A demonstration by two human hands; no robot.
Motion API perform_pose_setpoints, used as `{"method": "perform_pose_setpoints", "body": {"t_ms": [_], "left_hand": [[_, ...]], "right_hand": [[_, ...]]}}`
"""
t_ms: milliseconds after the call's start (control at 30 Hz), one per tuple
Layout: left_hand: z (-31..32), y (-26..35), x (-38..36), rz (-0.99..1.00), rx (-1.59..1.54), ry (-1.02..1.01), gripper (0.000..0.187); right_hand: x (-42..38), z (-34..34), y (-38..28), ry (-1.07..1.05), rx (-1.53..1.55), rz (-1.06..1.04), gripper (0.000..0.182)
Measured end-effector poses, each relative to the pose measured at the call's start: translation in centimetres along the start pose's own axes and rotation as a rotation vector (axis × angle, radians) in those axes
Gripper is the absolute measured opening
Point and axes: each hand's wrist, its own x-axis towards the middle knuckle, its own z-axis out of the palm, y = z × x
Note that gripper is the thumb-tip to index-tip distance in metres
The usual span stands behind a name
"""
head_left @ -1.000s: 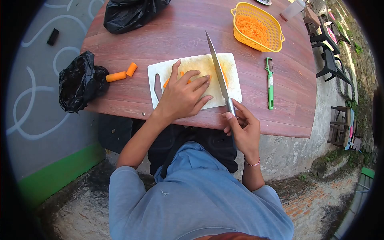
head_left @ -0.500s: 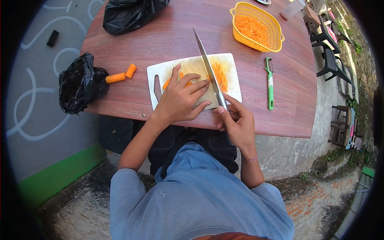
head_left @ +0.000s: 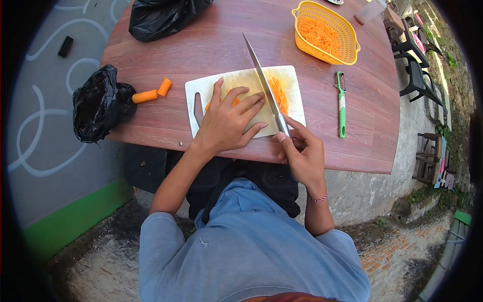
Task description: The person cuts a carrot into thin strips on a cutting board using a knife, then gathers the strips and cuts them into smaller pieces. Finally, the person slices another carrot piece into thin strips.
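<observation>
My right hand (head_left: 305, 155) is closed around the handle of a kitchen knife (head_left: 264, 80), whose long blade points away from me across the white cutting board (head_left: 204, 85). To the right of the blade lies a pile of thin carrot strips (head_left: 278, 95). My left hand (head_left: 224, 123) rests over the board with fingers spread, the fingertips close to the blade's left side. Orange carrot pieces (head_left: 235, 101) show between and beside those fingers; most of what lies beneath the palm is hidden.
A yellow basket (head_left: 353, 48) of shredded carrot stands at the back right, with a green peeler (head_left: 342, 108) nearer me. Left of the board are two carrot chunks (head_left: 164, 87) and a black plastic bag (head_left: 98, 108). Another black bag (head_left: 166, 17) sits at the back.
The knife and my right hand have shifted slightly to the right and toward me. My left hand stays nearly in place over the board.
</observation>
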Motion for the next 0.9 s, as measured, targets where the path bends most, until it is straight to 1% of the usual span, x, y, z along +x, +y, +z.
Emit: {"method": "perform_pose_setpoints", "body": {"t_ms": [367,433,667,733,900], "left_hand": [[0.3,-0.1,-0.3,0.010,-0.007,0.028,0.051],[0.3,-0.2,-0.3,0.012,-0.010,0.030,0.051],[0.5,-0.2,-0.3,0.009,-0.014,0.044,0.050],[0.5,-0.3,-0.2,0.008,-0.017,0.048,0.049],[0.4,-0.2,-0.1,0.005,-0.015,0.041,0.048]], "right_hand": [[0.3,0.4,-0.2,0.009,0.055,0.032,0.046],[0.8,0.4,0.0,-0.014,-0.024,-0.023,0.045],[1.3,0.3,0.0,-0.020,-0.120,-0.077,0.045],[0.9,0.4,-0.6,-0.001,-0.052,-0.045,0.044],[0.3,0.4,-0.4,-0.003,-0.046,-0.030,0.045]]}}
